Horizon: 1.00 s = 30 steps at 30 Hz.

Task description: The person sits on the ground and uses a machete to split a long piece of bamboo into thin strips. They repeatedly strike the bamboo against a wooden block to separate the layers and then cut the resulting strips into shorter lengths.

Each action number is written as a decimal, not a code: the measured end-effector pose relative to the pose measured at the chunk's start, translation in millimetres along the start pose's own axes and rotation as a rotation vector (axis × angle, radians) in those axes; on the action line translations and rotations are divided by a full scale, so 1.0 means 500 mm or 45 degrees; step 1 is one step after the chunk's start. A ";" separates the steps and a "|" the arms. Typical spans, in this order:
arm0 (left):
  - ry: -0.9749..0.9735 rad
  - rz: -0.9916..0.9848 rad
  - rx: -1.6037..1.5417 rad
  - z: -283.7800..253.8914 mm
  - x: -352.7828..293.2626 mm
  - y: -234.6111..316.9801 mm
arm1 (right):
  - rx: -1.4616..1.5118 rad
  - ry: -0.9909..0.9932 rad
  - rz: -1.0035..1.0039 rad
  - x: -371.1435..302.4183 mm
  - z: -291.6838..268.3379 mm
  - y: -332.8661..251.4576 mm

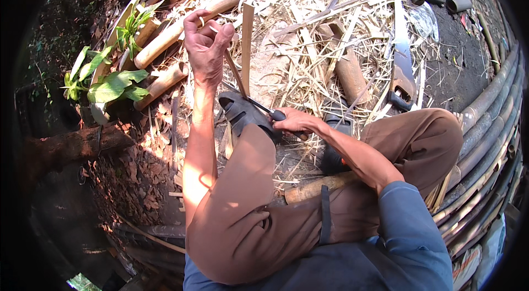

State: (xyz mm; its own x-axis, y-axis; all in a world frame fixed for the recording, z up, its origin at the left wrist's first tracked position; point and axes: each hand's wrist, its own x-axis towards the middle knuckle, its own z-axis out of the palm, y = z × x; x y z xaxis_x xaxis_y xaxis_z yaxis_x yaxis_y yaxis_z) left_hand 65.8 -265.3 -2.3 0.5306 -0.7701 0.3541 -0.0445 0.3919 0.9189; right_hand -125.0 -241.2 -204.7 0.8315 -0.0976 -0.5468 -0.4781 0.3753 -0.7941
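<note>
Seated person, view down over bent legs in brown trousers (237,192). Right hand (295,120) closed around the dark handle of a thin knife (260,106), its blade pointing up and left to the lower ends of two bamboo strips. Wide strip (247,43) stands nearly upright just above the blade; narrow strip (235,73) slants up and left from the same spot to the base of the left thumb. Left hand (206,48) raised beside the strips, fingers curled, thumb extended; cannot tell whether it grips the narrow strip. Strips' lower ends lie just beside the strapped sandal (237,110) on the left foot. Ground (278,54) ahead strewn with pale shavings (303,15). Handsaw (402,59) lies to the right, handle toward the person; brown bamboo tube (350,73) between it and the strips. Long bamboo pole (182,32) at left, partly behind the left hand; leafy plant (113,87) farther left. Stacked poles (490,117) curve along the right edge.
</note>
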 end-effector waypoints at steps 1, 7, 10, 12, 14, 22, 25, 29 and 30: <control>-0.080 0.000 0.100 0.004 0.005 -0.025 | -0.284 0.176 -0.240 0.011 -0.003 0.029; -0.142 -0.249 0.375 -0.008 -0.003 -0.063 | -0.361 0.302 -0.125 -0.016 0.035 -0.023; -0.136 -0.344 0.497 -0.014 -0.011 -0.080 | -0.450 0.373 -0.157 -0.012 0.034 -0.017; 0.007 -0.234 0.711 -0.006 -0.033 -0.111 | -0.582 0.466 -0.271 -0.007 0.025 0.014; 0.094 -0.048 0.796 -0.016 -0.057 -0.117 | -0.951 0.430 -0.183 -0.016 0.033 -0.010; 0.109 0.264 0.487 -0.110 -0.094 -0.094 | -0.792 0.314 -0.262 -0.081 0.026 0.003; 0.444 0.239 0.460 -0.114 -0.123 -0.032 | -0.609 0.451 -0.297 -0.109 0.082 0.015; 0.783 0.283 0.388 -0.146 -0.183 0.024 | -0.432 0.541 -0.078 -0.147 0.163 -0.036; 0.849 0.233 0.399 -0.142 -0.203 0.049 | -0.446 0.525 -0.132 -0.153 0.179 -0.041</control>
State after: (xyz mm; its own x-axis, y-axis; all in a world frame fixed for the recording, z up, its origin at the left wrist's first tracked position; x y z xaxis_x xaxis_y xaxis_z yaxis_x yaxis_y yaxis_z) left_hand 71.2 -141.9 -28.2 0.8864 -0.1999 0.4175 -0.3670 0.2460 0.8971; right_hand -153.6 -159.1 -122.7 0.7333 -0.4971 -0.4639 -0.5239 0.0219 -0.8515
